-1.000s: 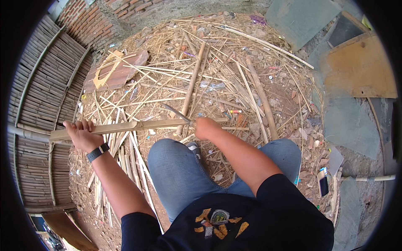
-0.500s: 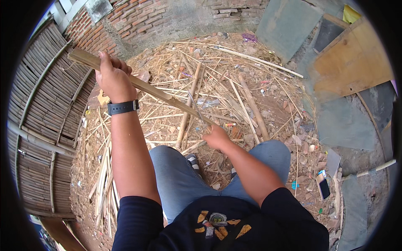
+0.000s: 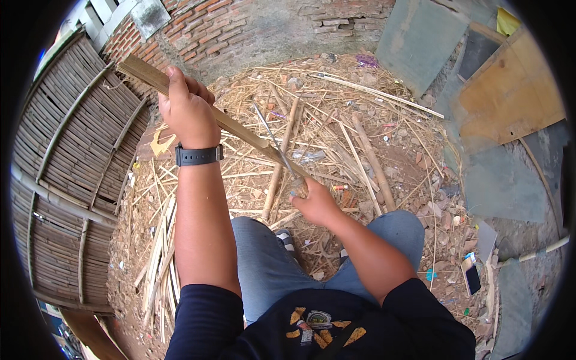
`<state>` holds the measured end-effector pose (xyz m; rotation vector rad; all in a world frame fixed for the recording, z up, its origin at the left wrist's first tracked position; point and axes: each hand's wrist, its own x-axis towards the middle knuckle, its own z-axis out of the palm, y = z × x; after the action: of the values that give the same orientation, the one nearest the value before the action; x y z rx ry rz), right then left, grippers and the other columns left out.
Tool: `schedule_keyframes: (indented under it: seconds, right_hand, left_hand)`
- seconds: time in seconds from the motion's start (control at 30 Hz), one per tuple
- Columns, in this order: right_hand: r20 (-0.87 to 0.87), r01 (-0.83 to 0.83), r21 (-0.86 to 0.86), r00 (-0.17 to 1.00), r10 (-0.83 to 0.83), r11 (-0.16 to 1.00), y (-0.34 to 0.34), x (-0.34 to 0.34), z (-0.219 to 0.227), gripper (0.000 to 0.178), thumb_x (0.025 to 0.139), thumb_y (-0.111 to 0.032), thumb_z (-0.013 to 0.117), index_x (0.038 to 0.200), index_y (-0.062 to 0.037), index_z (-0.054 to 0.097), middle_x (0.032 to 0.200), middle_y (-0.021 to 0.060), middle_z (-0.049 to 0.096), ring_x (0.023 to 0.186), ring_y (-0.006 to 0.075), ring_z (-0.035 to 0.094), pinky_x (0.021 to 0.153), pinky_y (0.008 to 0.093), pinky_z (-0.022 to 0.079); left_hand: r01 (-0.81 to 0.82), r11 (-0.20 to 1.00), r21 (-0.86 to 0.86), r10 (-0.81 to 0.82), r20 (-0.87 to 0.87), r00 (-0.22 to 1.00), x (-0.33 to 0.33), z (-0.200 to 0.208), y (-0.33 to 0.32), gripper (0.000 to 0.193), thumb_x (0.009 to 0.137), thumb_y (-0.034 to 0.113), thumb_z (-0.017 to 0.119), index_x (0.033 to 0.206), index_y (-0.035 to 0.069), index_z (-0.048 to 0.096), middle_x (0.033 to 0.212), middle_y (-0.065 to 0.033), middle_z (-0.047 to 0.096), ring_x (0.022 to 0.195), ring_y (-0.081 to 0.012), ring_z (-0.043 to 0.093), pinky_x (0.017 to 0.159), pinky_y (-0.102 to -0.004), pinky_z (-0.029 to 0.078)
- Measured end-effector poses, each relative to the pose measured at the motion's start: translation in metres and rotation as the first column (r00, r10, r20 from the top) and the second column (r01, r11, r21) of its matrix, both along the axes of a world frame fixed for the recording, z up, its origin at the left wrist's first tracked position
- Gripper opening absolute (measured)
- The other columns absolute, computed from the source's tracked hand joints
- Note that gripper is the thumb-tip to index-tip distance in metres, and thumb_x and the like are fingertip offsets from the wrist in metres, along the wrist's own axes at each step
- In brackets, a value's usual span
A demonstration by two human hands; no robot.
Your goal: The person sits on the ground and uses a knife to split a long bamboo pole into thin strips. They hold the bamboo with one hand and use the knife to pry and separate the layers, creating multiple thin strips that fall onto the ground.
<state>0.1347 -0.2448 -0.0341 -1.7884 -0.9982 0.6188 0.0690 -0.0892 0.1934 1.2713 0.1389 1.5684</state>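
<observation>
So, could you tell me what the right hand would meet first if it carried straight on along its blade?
Probably the bamboo strip held by the left hand; the right hand's blade already crosses it, though depth is unclear.

The left hand [image 3: 187,111] is raised toward eleven o'clock, arm nearly straight, fingers curled in a closed fist. The right hand [image 3: 315,204] sits lower near centre, elbow bent, fingers clenched.
</observation>
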Motion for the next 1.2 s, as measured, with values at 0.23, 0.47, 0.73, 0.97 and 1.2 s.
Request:
schedule_keyframes:
  seconds: [0.23,0.47,0.73,0.97,1.2]
  right_hand:
    - [-0.047,0.024,-0.053,0.999,-0.027,0.998,-0.005,0.025,-0.014,0.058,0.082,-0.024,0.067,0.131,0.0014,0.05,0.106,0.0267,0.065,0.1,0.0373,0.064,0.088,0.0432,0.05]
    - [0.005,-0.028,-0.137,1.0,0.029,0.99,-0.021,0.032,0.012,0.053,0.08,-0.026,0.067,0.123,0.001,0.054,0.102,0.0238,0.067,0.096,0.0376,0.066,0.082,0.0435,0.051]
    - [0.1,0.053,-0.16,0.994,-0.037,0.986,-0.038,0.047,0.035,0.053,0.085,-0.037,0.071,0.12,0.001,0.059,0.098,0.0235,0.068,0.093,0.036,0.068,0.081,0.042,0.051]
    - [-0.218,0.007,0.269,0.975,0.054,0.963,-0.048,0.048,0.029,0.045,0.086,-0.021,0.07,0.122,0.001,0.053,0.086,0.0069,0.064,0.06,0.012,0.058,0.055,0.0288,0.046]
    - [-0.193,-0.078,0.112,0.976,0.099,0.991,-0.06,0.023,0.058,0.045,0.084,-0.023,0.07,0.117,0.0026,0.056,0.089,0.0102,0.064,0.081,0.0177,0.059,0.075,0.0336,0.047]
  left_hand:
    - [-0.017,0.998,0.058,0.02,-0.053,0.998,0.023,0.005,-0.015,0.032,0.102,0.028,0.05,0.076,0.011,0.041,0.058,0.0012,0.037,0.045,-0.0095,0.038,0.042,-0.0259,0.032]
    - [0.002,0.993,0.119,-0.001,-0.012,1.0,0.002,0.013,-0.024,0.03,0.102,0.029,0.051,0.078,0.013,0.042,0.057,0.0034,0.034,0.046,-0.0079,0.033,0.043,-0.0263,0.027]
    - [-0.048,0.993,0.112,0.06,-0.106,0.993,0.006,0.011,-0.021,0.024,0.099,0.031,0.056,0.093,0.008,0.051,0.066,0.0013,0.043,0.054,-0.0098,0.042,0.051,-0.0274,0.037]
    - [-0.146,0.959,0.241,0.144,0.024,0.989,-0.006,0.062,-0.025,0.031,0.097,0.03,0.057,0.114,0.004,0.051,0.08,-0.0036,0.054,0.065,-0.0136,0.051,0.058,-0.0289,0.043]
    - [-0.059,0.936,0.348,0.062,0.003,0.998,0.007,0.069,-0.006,0.041,0.101,0.042,0.051,0.11,0.002,0.049,0.065,0.0041,0.038,0.053,-0.0063,0.036,0.046,-0.024,0.031]
